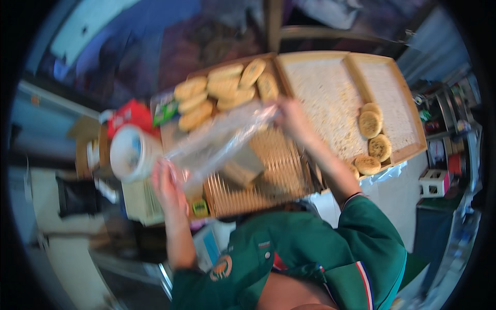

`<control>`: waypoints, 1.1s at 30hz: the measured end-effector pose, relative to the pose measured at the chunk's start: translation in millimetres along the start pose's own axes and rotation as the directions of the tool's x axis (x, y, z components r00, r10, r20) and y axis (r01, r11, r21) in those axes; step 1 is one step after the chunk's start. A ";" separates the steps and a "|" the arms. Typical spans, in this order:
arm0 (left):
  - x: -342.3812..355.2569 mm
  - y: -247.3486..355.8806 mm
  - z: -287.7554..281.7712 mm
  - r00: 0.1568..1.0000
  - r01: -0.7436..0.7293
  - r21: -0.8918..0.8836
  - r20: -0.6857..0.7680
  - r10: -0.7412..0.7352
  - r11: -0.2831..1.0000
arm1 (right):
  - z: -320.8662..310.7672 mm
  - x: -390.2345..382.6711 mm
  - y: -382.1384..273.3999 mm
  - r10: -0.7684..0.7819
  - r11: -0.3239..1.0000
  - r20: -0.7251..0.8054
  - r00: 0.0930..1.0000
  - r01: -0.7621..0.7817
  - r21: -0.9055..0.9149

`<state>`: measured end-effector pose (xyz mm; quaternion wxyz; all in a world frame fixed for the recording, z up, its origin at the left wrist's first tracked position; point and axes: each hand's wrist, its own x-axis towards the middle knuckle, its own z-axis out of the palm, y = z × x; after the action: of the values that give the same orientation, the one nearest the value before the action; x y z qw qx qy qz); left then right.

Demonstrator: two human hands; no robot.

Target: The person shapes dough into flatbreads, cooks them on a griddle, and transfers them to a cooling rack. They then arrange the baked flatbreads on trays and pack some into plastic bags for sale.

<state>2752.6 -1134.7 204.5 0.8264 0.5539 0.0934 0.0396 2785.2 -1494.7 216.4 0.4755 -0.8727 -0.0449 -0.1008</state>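
Note:
A clear plastic bag (222, 137) is stretched between my two hands, slanting up from left to right. My left hand (170, 188) grips its lower left end, beside the white bucket. At the upper right end, my right hand (293, 118) is closed on the other end. Below the bag lies a brown ribbed tray (279, 178) with a piece of brown cardboard (243, 166) on it. Oval flat breads (225, 85) are piled at the tray's far side, several of them, partly behind the bag.
To the right stands a wooden tray (325, 93) with crumbs and several round seeded breads (370, 124). A white bucket (133, 153), a red bag (130, 118) and a cardboard box (89, 144) stand at the left. A small yellow-green box (200, 208) sits near the ribbed tray's front left corner.

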 end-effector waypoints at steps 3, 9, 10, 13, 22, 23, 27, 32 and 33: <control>-14.1 -14.4 -30.9 0.849 -0.524 0.345 0.135 0.511 0.779 | 3.8 14.2 -4.8 -0.510 0.753 -0.491 0.707 0.643 0.143; -16.0 -133.1 -48.7 0.969 -0.225 0.384 -0.007 0.247 0.895 | 88.4 -28.7 48.5 -0.075 0.989 0.240 0.968 0.103 -0.105; -21.4 -142.7 -45.9 0.980 -0.148 0.451 -0.055 0.193 0.880 | 99.9 -47.8 61.6 0.039 0.994 0.280 0.959 -0.008 -0.110; -33.2 -159.4 -28.5 0.975 0.018 0.712 -0.168 0.144 0.702 | 137.0 -62.7 94.7 0.445 0.878 0.335 0.831 -0.478 0.019; -55.8 -224.5 -3.1 0.938 -0.073 0.622 -0.223 0.266 0.779 | 188.6 -119.4 86.9 0.241 0.959 0.246 0.939 -0.269 0.085; -58.2 -217.7 -5.6 0.948 -0.035 0.654 -0.218 0.232 0.756 | 188.8 -124.2 83.6 0.280 0.906 0.282 0.918 -0.350 0.237; -47.4 -154.1 -22.3 0.937 -0.087 0.813 -0.129 0.324 0.576 | 161.3 -117.6 78.0 0.214 0.688 0.503 0.837 -0.495 0.531; -31.8 -57.4 -26.8 0.949 -0.291 0.921 0.244 0.200 0.260 | 127.9 -82.3 70.2 -0.278 0.564 0.787 0.551 -0.569 0.598; -34.1 -44.8 -17.3 0.943 -0.333 0.923 0.325 0.076 0.192 | 132.7 -75.1 67.8 -0.359 0.570 0.789 0.499 -0.552 0.609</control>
<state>2714.0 -1141.9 160.5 0.2923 0.9538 -0.0637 0.0255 2741.4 -1418.9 74.4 0.7340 -0.4750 -0.2578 0.4111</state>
